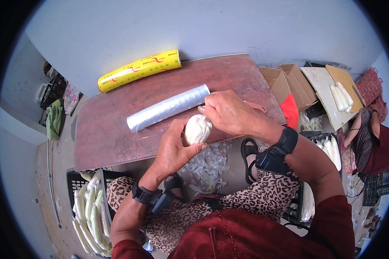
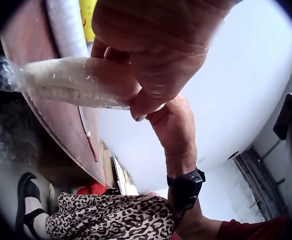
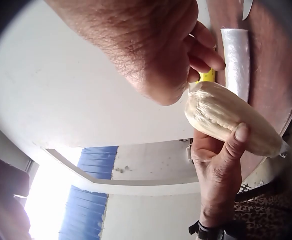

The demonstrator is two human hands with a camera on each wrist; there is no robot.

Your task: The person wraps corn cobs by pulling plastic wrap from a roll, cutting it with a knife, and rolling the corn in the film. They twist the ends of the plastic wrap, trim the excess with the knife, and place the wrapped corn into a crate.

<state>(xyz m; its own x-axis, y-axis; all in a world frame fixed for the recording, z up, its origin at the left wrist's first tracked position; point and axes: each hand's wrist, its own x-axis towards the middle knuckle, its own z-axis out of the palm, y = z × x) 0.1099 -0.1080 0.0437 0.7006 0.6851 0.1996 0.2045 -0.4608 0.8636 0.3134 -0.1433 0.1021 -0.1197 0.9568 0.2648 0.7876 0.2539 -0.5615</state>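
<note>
A pale ear of corn (image 1: 197, 129), still in its husk and covered in clear plastic wrap, is held over the table's front edge by my left hand (image 1: 173, 149). Its thumb lies along one side in the right wrist view, where a row of kernels (image 3: 221, 123) shows through a gap in the husk. My right hand (image 1: 230, 113) is at the other end of the ear, thumb and fingertips pinching the gathered plastic wrap there. A loose tuft of film (image 2: 5, 74) sticks out from the opposite end. Behind the hands lies a roll of plastic wrap (image 1: 168, 108).
On the reddish table (image 1: 112, 149), a yellow printed roll (image 1: 140, 70) lies along the wall. A pink-handled tool (image 1: 256, 106) is beside my right wrist. Crates of pale corn (image 1: 90, 207) stand left and right. Film scraps (image 1: 209, 166) litter the floor; another person (image 1: 371, 138) sits at right.
</note>
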